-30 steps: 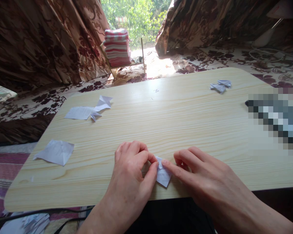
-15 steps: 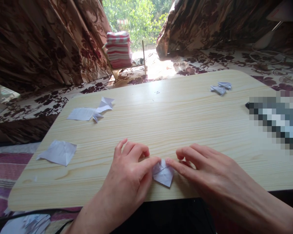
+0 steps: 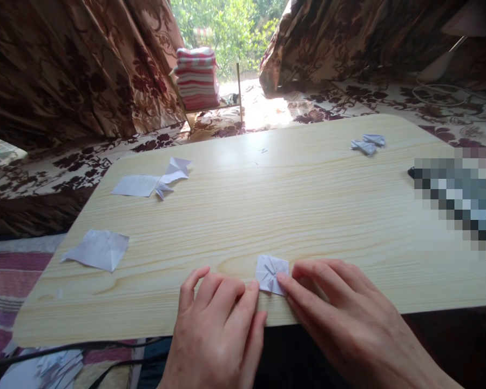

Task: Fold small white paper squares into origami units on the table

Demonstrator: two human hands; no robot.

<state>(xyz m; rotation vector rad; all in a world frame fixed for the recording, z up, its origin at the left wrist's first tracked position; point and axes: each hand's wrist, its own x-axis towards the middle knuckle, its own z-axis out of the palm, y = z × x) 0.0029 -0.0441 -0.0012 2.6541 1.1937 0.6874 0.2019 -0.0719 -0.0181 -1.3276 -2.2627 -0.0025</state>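
A small square of folded white paper, with creases meeting near its middle, lies flat close to the table's front edge. My right hand is at its right side, the index fingertip pressing on the lower right corner; the thumb's grip is mostly hidden under the hand. To the left, my left hand rests on the tabletop with fingers bent and apart. Its index fingertip touches the paper's lower left edge, while the thumb sits below, off the paper.
On the wooden table lie a creased paper at left, paper pieces behind it, and small folded papers at far right. A blurred-out dark device is on the right. Striped cloths are stacked beyond.
The folded paper now lies flat, showing a squarer face with radiating creases. My left hand has drawn down toward me, off its upper edge; my right hand has also shifted slightly lower.
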